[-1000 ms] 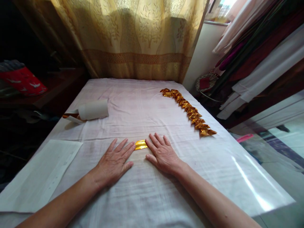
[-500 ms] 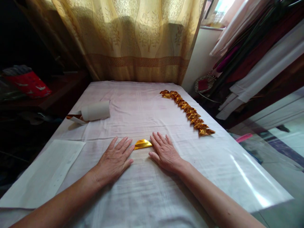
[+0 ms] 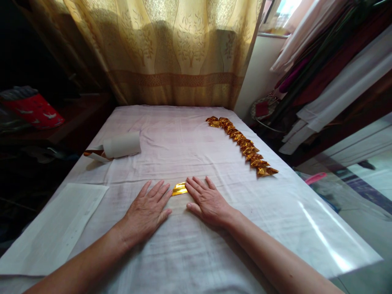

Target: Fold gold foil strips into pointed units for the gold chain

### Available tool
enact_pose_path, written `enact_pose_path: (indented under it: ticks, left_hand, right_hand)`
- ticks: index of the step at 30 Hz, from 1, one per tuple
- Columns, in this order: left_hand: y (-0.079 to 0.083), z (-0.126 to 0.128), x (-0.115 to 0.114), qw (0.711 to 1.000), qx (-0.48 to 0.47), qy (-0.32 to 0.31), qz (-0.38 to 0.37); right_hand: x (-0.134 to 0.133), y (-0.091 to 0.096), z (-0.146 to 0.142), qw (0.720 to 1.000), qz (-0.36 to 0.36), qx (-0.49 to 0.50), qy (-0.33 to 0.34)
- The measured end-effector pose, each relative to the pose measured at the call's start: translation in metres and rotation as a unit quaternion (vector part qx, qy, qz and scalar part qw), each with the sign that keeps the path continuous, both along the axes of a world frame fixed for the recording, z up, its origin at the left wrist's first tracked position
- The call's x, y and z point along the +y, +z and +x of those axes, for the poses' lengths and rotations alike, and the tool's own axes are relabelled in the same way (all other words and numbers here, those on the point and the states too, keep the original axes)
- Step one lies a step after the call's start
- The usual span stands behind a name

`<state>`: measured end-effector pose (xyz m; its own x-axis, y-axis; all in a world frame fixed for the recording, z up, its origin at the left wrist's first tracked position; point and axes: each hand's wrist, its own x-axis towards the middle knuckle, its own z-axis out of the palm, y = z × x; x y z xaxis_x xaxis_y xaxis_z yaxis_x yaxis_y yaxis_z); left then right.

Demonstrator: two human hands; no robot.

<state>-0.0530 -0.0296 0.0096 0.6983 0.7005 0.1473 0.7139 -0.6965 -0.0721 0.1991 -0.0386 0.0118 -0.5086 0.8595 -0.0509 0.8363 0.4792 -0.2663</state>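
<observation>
A small folded piece of gold foil paper point(image 3: 179, 188) lies on the cloth-covered table between my hands. My left hand point(image 3: 148, 208) rests flat with its fingers spread, the fingertips at the foil's left end. Flat as well, my right hand point(image 3: 206, 200) covers the foil's right end with its fingertips. Neither hand grips anything. Towards the far right, several folded gold foil pieces point(image 3: 245, 145) form a slanting row, each touching its neighbour.
A pale roll point(image 3: 122, 145) with foil showing at one end lies at the left. Nearer, a white sheet point(image 3: 58, 224) lies flat by the table's left edge. A patterned curtain point(image 3: 190, 49) hangs behind the table point(image 3: 174, 130). Clothes point(image 3: 337, 81) hang at the right.
My right hand has slid left over the foil, covering more of its right part. My left hand stays nearly in place. The view has shifted slightly.
</observation>
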Motion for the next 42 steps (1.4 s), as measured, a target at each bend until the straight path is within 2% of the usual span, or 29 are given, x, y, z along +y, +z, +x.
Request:
enact_pose_path:
  ticks: [11, 16, 23, 31, 37, 42]
  left_hand:
    - [0.003, 0.003, 0.000, 1.000, -0.012, 0.003, 0.010]
    - [0.012, 0.018, 0.006, 0.998, -0.067, -0.004, 0.018]
    - [0.020, 0.031, 0.016, 0.996, -0.083, 0.026, 0.008]
    - [0.012, 0.030, 0.014, 0.988, -0.139, 0.068, -0.023]
    - [-0.001, 0.028, 0.016, 0.975, -0.208, 0.079, -0.012]
    - [0.002, 0.027, 0.016, 0.974, -0.216, 0.069, 0.006]
  right_hand:
    - [-0.013, 0.000, 0.028, 0.999, 0.008, -0.019, -0.039]
    - [-0.008, 0.004, 0.026, 0.998, 0.045, 0.007, -0.043]
    - [0.008, 0.004, 0.014, 0.991, 0.104, 0.069, -0.044]
    - [0.013, -0.010, -0.001, 0.969, 0.132, 0.170, -0.122]
    - [0.005, -0.012, -0.002, 0.959, 0.154, 0.211, -0.112]
    - [0.002, -0.011, -0.002, 0.959, 0.186, 0.188, -0.098]
